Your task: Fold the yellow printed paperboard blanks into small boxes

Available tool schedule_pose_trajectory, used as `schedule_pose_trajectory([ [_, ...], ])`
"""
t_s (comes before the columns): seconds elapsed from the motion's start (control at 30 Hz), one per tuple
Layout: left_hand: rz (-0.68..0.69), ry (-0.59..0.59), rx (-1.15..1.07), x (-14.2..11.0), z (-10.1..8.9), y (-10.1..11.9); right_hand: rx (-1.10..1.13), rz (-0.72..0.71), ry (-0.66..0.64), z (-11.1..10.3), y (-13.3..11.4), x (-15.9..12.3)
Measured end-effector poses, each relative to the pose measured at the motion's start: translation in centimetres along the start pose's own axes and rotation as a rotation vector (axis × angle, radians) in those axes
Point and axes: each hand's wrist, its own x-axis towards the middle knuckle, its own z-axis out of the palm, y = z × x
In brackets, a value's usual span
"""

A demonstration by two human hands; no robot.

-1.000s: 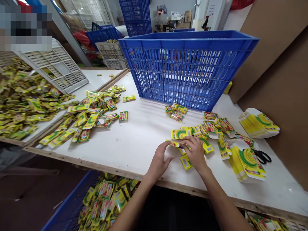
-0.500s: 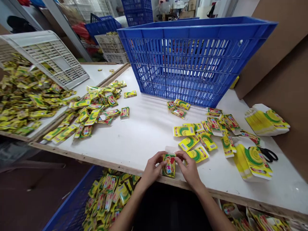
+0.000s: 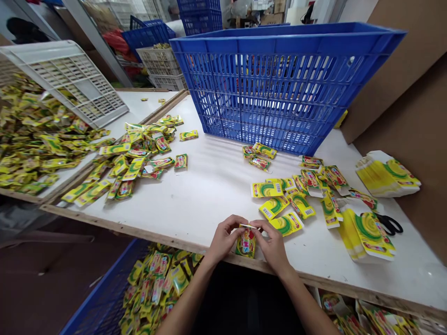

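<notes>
A small yellow and green crayon box (image 3: 246, 245) lies on the table at its front edge, printed side up. My left hand (image 3: 225, 237) pinches the left end of its top flap, thumb and forefinger closed on it. From the other side my right hand (image 3: 271, 241) grips the same flap by its right end. The flap is folded over towards me and shows as a thin pale strip between my fingertips. Just beyond my right hand lie several similar yellow boxes (image 3: 274, 207), some flat on the white table (image 3: 195, 200).
A large blue crate (image 3: 279, 88) stands at the back. Piles of small boxes (image 3: 139, 158) lie to the left, near a tilted white crate (image 3: 84, 83). Flat carton stacks (image 3: 366, 232) and black scissors (image 3: 389, 224) are at the right. Below sits a filled blue bin (image 3: 101, 288).
The box's top flap stood up, pale side showing; now it is bent over towards me. Both hands have drawn closer together at the top of the box.
</notes>
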Motion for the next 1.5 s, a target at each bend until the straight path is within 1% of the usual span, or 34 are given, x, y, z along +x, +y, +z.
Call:
schedule_pose_trajectory([
  [0.1, 0.044, 0.013, 0.096, -0.2, 0.1, 0.3, -0.028, -0.038, 0.01, -0.1, -0.4, -0.1],
  [0.2, 0.063, 0.051, 0.153, -0.5, 0.4, 0.5, -0.042, -0.039, 0.046, 0.1, -0.6, -0.3],
  [0.37, 0.016, 0.13, 0.15, -0.2, 1.1, 0.5, -0.088, 0.026, 0.076, 0.3, -0.7, 0.1],
  [0.5, -0.008, 0.143, 0.123, 0.2, 1.2, 0.6, -0.094, 0.077, 0.079, 0.0, -1.0, 0.6],
  [0.57, -0.011, 0.133, 0.113, 0.1, 1.1, 0.5, -0.083, 0.059, 0.063, 0.0, -0.9, 0.5],
  [0.73, -0.007, 0.094, 0.106, -0.4, 1.2, 0.2, -0.105, -0.038, 0.036, 0.2, -0.4, -0.5],
  [0.83, 0.01, 0.101, 0.129, -0.9, 0.7, 0.4, -0.181, -0.085, 0.025, -0.7, -0.2, -0.6],
  [0.9, 0.049, 0.185, 0.186, -1.9, -0.6, 0.9, -0.278, -0.097, 0.099, -2.4, 0.3, -0.5],
  [0.97, 0.083, 0.316, 0.269, -3.4, -3.2, 1.8, -0.422, -0.08, 0.211, -4.8, 1.1, -0.6],
  [1.0, 0.082, 0.36, 0.317, -4.4, -4.7, 2.3, -0.505, -0.072, 0.231, -6.0, 1.6, -0.7],
  [1.03, 0.067, 0.385, 0.381, -5.3, -6.4, 3.0, -0.596, -0.061, 0.226, -7.2, 2.2, -0.8],
  [1.1, 0.051, 0.406, 0.528, -7.0, -9.2, 4.2, -0.731, -0.04, 0.164, -9.0, 3.1, -1.1],
  [1.13, 0.058, 0.423, 0.607, -7.7, -10.2, 4.7, -0.778, -0.033, 0.13, -9.5, 3.5, -1.2],
  [1.17, 0.072, 0.438, 0.673, -8.1, -10.8, 5.2, -0.808, -0.027, 0.097, -9.7, 3.9, -1.3],
  [1.2, 0.091, 0.45, 0.722, -8.3, -10.9, 5.4, -0.826, -0.024, 0.068, -9.8, 4.1, -1.4],
  [1.23, 0.112, 0.45, 0.748, -8.3, -10.5, 5.6, -0.832, -0.023, 0.047, -9.6, 4.2, -1.4],
  [1.3, 0.143, 0.401, 0.732, -7.7, -8.6, 5.3, -0.811, -0.035, 0.012, -9.0, 4.0, -1.3],
  [1.37, 0.157, 0.288, 0.668, -6.4, -5.6, 4.6, -0.751, -0.074, -0.002, -8.3, 3.4, -1.1],
  [1.43, 0.158, 0.136, 0.597, -5.0, -2.2, 3.7, -0.669, -0.125, 0.013, -7.6, 2.4, -0.7],
  [1.5, 0.147, -0.006, 0.537, -3.7, 0.7, 2.8, -0.565, -0.164, 0.018, -6.9, 1.1, -0.3],
])
